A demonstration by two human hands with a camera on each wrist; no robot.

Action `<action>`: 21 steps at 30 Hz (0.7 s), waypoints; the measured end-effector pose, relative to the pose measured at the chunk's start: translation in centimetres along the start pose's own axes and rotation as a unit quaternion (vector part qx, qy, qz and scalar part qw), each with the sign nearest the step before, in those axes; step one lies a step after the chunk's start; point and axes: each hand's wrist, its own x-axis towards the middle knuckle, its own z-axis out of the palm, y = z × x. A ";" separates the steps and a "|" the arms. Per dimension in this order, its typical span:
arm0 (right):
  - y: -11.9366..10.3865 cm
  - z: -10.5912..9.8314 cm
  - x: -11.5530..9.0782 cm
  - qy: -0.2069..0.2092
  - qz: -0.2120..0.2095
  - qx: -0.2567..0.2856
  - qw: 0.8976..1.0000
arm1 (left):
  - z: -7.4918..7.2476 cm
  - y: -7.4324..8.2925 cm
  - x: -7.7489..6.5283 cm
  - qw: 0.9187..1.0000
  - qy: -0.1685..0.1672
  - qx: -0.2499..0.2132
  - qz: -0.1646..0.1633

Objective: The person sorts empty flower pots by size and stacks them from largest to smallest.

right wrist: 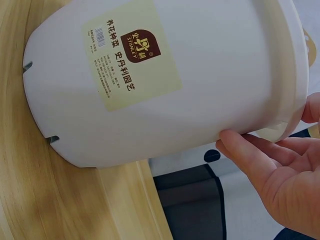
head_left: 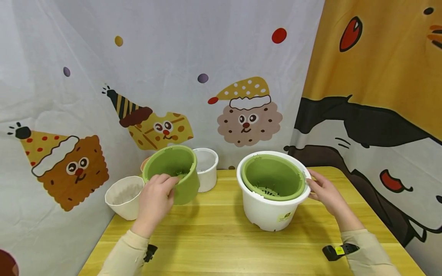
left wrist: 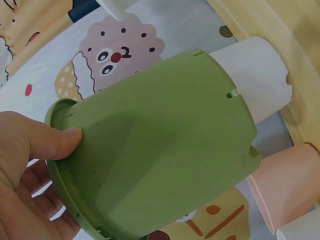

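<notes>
In the head view, a green flower pot [head_left: 188, 189] is tilted and raised off the table on the left. My left hand [head_left: 155, 199] pinches its rim, the thumb lying on the outer wall in the left wrist view. Right of centre, a large white flower pot [head_left: 266, 214] stands upright, with a label on its side. Another green flower pot [head_left: 274, 172] is nested inside it. My right hand [head_left: 326, 193] holds the white pot's rim at its right side; the right wrist view shows fingertips [right wrist: 232, 137] touching the wall below the rim.
Behind the raised pot stand a small white pot [head_left: 208, 178] and an orange pot [left wrist: 287, 187], mostly hidden in the head view. A cream faceted pot [head_left: 127, 209] is at the table's left edge. Printed cloth [head_left: 165, 46] hangs behind the wooden table [head_left: 214, 249].
</notes>
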 end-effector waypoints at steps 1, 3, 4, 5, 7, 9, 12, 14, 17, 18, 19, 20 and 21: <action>0.0 0.0 0.0 0.000 0.001 0.001 1.000 | 0.0 0.0 0.1 1.000 0.002 0.000 0.001; 0.0 0.0 0.0 0.000 0.001 0.002 1.000 | -0.1 0.1 0.2 1.000 0.006 -0.002 0.004; 0.0 0.0 0.0 0.000 0.001 0.003 1.000 | -0.1 0.1 0.3 1.000 0.008 -0.003 0.006; 0.0 0.0 0.0 0.000 0.001 0.004 1.000 | -0.1 0.1 0.3 1.000 0.010 -0.004 0.007; 0.0 0.0 0.0 0.000 0.001 0.004 1.000 | -0.2 0.2 0.5 1.000 0.014 -0.007 0.010; 0.0 0.0 0.0 0.000 0.000 0.003 1.000 | -0.3 0.3 0.7 1.000 0.014 -0.010 0.011; 0.0 0.0 0.0 0.000 0.000 0.003 1.000 | -0.4 0.4 1.0 1.000 0.013 -0.013 0.013; 0.0 0.0 0.0 0.000 0.000 0.004 1.000 | -0.4 0.6 1.3 1.000 0.012 -0.013 0.015; 0.0 0.0 0.1 0.000 -0.001 0.006 1.000 | -0.4 0.8 1.6 1.000 0.014 -0.011 0.020; 0.0 0.0 0.1 -0.001 0.000 0.007 1.000 | -0.5 0.8 1.7 1.000 0.015 -0.010 0.022; 0.1 0.0 0.1 -0.001 -0.001 0.008 1.000 | -0.5 0.9 1.8 1.000 0.016 -0.010 0.022; 0.1 0.0 0.1 -0.001 -0.001 0.008 1.000 | -0.5 1.0 1.9 1.000 0.017 -0.011 0.024; 0.1 0.0 0.1 -0.001 -0.001 0.008 1.000 | -0.5 1.0 2.0 1.000 0.018 -0.012 0.023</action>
